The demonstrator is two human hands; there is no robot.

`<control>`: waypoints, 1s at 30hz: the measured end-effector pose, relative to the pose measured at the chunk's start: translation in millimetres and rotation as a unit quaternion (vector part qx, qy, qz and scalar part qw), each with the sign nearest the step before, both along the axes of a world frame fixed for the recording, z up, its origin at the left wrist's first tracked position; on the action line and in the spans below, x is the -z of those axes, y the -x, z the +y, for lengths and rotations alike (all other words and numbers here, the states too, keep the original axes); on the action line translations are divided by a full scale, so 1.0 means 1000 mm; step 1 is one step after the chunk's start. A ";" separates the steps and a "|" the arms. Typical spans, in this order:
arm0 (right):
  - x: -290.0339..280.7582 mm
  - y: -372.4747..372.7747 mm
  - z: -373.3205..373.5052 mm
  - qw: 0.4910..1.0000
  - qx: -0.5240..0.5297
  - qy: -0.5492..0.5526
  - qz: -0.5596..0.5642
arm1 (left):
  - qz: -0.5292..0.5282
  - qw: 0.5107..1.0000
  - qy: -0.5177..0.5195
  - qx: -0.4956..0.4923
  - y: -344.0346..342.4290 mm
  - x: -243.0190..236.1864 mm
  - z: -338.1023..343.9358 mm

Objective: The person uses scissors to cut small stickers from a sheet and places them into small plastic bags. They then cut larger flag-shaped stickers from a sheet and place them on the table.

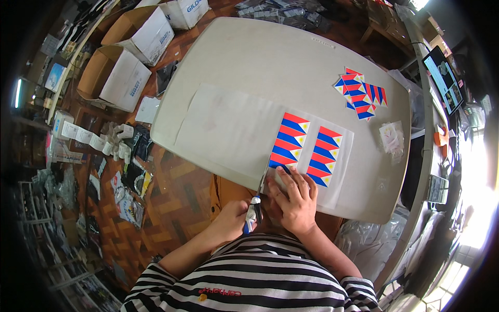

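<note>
A translucent sheet lies near the table's front edge, bearing two columns of red, blue and white flag prints, the left column and the right column. My left hand is closed around the handles of blue-and-white scissors. Their narrow blades point away from me, along the left edge of the left flag column. My right hand rests on the lower end of the sheet with fingers stretched out, covering the bottom of the left column. Its thumb is partly hidden near the blades.
Several flag strips lie overlapping at the table's far right. White scraps sit nearer, by the right edge. A wide blank sheet covers the table's left middle. Cardboard boxes and packets stand on the floor to the left.
</note>
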State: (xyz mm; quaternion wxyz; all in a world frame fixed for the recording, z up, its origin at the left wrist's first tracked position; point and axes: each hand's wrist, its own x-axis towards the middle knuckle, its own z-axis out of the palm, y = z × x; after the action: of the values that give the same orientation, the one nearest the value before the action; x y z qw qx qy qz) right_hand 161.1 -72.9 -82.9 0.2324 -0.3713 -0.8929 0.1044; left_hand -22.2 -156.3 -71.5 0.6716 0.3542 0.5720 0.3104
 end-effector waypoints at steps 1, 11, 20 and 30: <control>0.000 0.000 0.000 1.000 0.000 0.005 -0.001 | -0.012 1.000 0.008 -0.008 0.000 0.001 0.001; 0.006 0.001 0.001 1.000 0.011 -0.022 0.005 | -0.094 0.993 0.041 -0.051 0.006 -0.003 0.030; 0.009 -0.001 0.001 1.000 0.010 -0.017 0.003 | -0.120 0.990 0.034 -0.063 0.014 0.002 0.059; 0.009 -0.003 0.003 1.000 0.003 0.002 0.025 | -0.087 0.994 0.016 -0.057 0.014 -0.010 0.099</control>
State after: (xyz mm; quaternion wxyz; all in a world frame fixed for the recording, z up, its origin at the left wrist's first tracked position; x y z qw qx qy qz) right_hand 163.8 -70.2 -92.0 0.2541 -0.3714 -0.8856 0.1148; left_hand -36.7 -57.5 -61.9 0.7053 0.2823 0.5356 0.3687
